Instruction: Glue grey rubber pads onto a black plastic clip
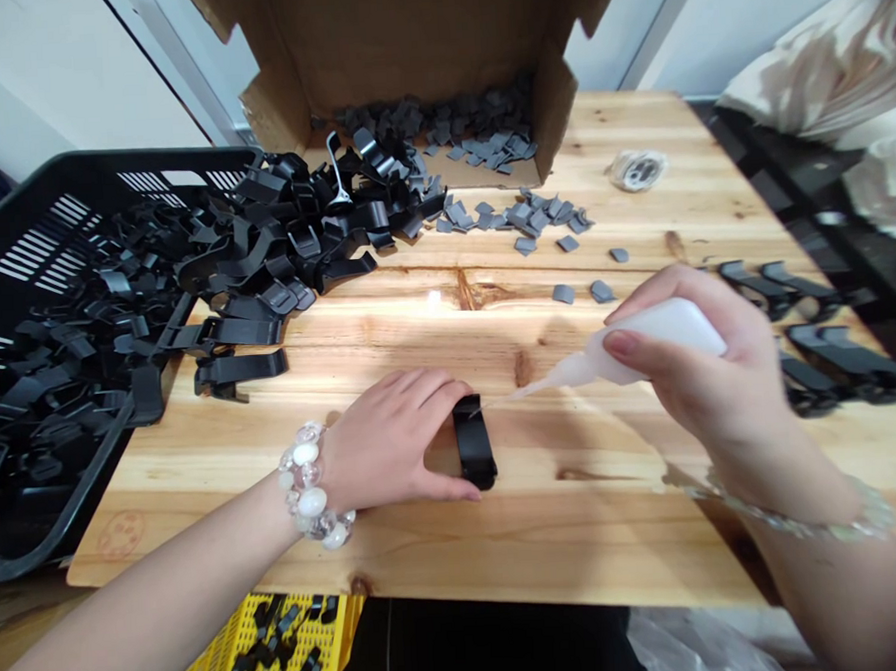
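The step in hand looks like gluing: the left hand [393,438] pins a black clip [474,442] flat on the wooden surface [444,546], thumb and fingers closed around its sides, while the right hand [701,362] is clenched on a white squeeze bottle [644,340] whose thin nozzle points at the clip's upper end, just about touching it. The next move would seem to call for a small, steady squeeze with the clip kept from sliding, and then one of the grey pads [562,293] lying loose further up the surface. Nothing lies between nozzle and clip. A heap of black clips [293,243] spills from a black crate [77,295] on the left, an open cardboard box [404,67] holds more grey pieces, and a row of clips [798,297] lies behind the right hand, near enough to be knocked
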Available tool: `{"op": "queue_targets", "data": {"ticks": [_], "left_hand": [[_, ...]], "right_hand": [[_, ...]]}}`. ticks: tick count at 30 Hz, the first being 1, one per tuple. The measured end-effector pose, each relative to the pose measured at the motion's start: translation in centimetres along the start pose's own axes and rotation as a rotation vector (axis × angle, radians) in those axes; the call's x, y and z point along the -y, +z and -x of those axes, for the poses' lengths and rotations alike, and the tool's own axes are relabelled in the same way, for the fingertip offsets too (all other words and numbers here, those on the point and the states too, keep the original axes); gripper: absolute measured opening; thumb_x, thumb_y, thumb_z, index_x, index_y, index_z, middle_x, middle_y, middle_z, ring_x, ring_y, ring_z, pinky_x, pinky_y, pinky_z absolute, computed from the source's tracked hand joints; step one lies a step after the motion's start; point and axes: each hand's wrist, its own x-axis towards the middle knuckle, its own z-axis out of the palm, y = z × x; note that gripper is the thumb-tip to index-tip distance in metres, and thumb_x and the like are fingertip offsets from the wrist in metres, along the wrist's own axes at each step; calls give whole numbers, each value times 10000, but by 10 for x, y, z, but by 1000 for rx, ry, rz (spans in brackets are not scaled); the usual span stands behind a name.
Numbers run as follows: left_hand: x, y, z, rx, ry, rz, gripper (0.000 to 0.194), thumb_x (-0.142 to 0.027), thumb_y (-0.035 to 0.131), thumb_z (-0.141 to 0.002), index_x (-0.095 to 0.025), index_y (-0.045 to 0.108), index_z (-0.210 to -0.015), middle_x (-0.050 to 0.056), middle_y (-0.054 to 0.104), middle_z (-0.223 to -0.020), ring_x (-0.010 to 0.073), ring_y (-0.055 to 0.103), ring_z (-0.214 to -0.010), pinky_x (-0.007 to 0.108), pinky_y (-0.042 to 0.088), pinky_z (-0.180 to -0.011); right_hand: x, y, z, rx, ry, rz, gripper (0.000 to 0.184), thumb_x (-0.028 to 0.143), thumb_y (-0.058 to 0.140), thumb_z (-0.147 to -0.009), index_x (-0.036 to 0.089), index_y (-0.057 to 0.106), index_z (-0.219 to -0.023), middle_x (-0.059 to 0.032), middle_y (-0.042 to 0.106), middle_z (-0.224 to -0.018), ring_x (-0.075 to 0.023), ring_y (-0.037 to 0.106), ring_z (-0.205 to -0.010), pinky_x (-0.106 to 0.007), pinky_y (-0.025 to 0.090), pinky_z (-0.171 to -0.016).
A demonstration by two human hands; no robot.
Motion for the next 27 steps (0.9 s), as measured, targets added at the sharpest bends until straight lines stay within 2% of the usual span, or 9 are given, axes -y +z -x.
{"op": "queue_targets", "data": {"ticks": [8, 17, 23, 27], "left_hand": [[0, 1, 1, -18, 15, -32, 862, -774, 523, -693, -110, 485, -1241, 143, 582, -1182, 288, 548, -1069, 408, 412, -948], [1, 1, 0, -6, 11, -47, 872, -789, 510, -685, -112, 496, -1235, 134, 580, -1166, 284, 544, -1060, 399, 411, -939], [2, 0, -1, 7, 14, -34, 856, -782, 501, -698, -120, 488, -1240, 137, 578, -1171, 290, 540, -1069, 406, 404, -949], [1, -1, 0, 12, 9, -29, 838, -783, 498, -699, -138, 488, -1234, 136, 580, -1171, 296, 540, -1074, 418, 402, -951]], "right_hand": [[-1, 3, -1, -70, -43, 22, 204, 320, 772, -686, 224, 593, -705, 34, 572, -631, -104, 455, -502, -246, 300, -422], [7, 4, 4, -49, -125, 187, 189, 342, 736, -722, 241, 576, -714, 41, 555, -624, -104, 443, -493, -248, 285, -409], [15, 3, 8, -9, -87, 210, 173, 327, 729, -737, 258, 570, -723, 26, 548, -646, -118, 441, -511, -268, 312, -435], [15, 0, 8, -26, -106, 216, 179, 341, 737, -728, 256, 581, -709, 18, 558, -670, -130, 457, -555, -278, 325, -475]]}}
